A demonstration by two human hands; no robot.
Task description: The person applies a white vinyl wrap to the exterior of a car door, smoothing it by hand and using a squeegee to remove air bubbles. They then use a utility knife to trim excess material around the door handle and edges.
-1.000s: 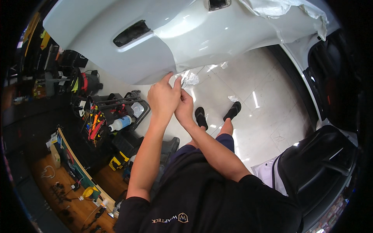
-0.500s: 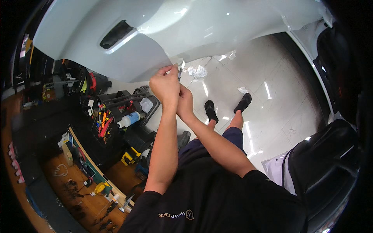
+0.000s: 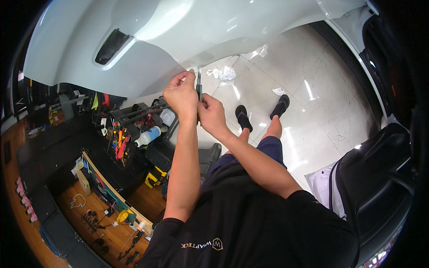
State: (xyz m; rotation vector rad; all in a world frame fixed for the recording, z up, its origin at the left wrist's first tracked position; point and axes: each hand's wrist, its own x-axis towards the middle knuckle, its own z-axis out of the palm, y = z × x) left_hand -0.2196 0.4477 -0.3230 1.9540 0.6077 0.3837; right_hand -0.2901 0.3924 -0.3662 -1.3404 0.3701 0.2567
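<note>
A glossy white car body panel (image 3: 201,27) with a dark handle recess (image 3: 111,46) curves across the top. A pale grey film-like section (image 3: 143,69) covers its lower left part, down to the edge. My left hand (image 3: 181,96) is closed, thumb and fingertips pinched at that lower edge; what they pinch is too small to make out clearly. Just beside it, my right hand (image 3: 212,115) grips a slim dark cutter knife (image 3: 199,85), its metal blade pointing up at the panel's edge. My two hands nearly touch.
Crumpled clear film scraps (image 3: 223,73) lie on the tiled floor (image 3: 308,116). At left stand a tool caddy (image 3: 120,138), a spray bottle (image 3: 149,136) and a wooden-edged bench (image 3: 111,196). A black car door interior (image 3: 380,169) bounds the right side.
My right hand has come lower, apart from the left wrist, and the knife now shows more. Panel and left hand sit further left and slightly higher in view.
</note>
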